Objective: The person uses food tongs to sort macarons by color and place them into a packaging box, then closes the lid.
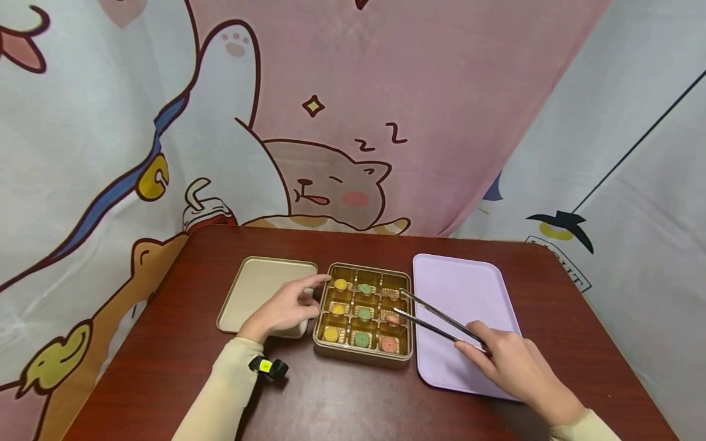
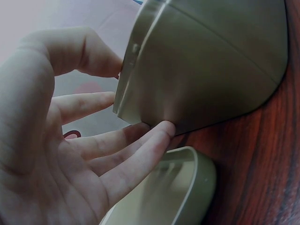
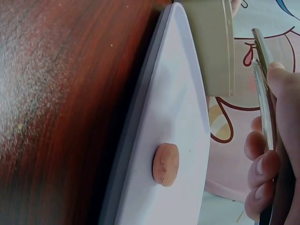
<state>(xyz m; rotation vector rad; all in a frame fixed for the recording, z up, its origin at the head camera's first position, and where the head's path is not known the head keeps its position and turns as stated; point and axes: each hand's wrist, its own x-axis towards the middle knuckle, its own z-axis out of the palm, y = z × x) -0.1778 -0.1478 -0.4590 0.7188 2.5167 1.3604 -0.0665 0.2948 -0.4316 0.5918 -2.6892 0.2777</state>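
My left hand (image 1: 288, 305) (image 2: 79, 136) rests its spread fingers against the left side of the gold box (image 1: 361, 361) (image 2: 201, 70). The box's compartments hold three yellow cookies (image 1: 331, 334) in the left column, three green cookies (image 1: 361, 339) in the middle and two pink cookies (image 1: 388, 344) on the right; I see none in the back right one. In my right hand (image 1: 518, 370) (image 3: 286, 117) I grip metal tongs (image 1: 441, 315) (image 3: 265, 103), tips apart over the right column, nothing between them. One pinkish cookie (image 3: 166, 164) lies on the lilac tray, hidden in the head view.
The lilac tray (image 1: 460, 294) (image 3: 183, 103) lies right of the box. A shallow gold lid (image 1: 265, 288) (image 2: 185, 187) lies to its left, partly under my left hand. Behind the brown table (image 1: 342, 404) hangs a cartoon-printed curtain (image 1: 441, 92).
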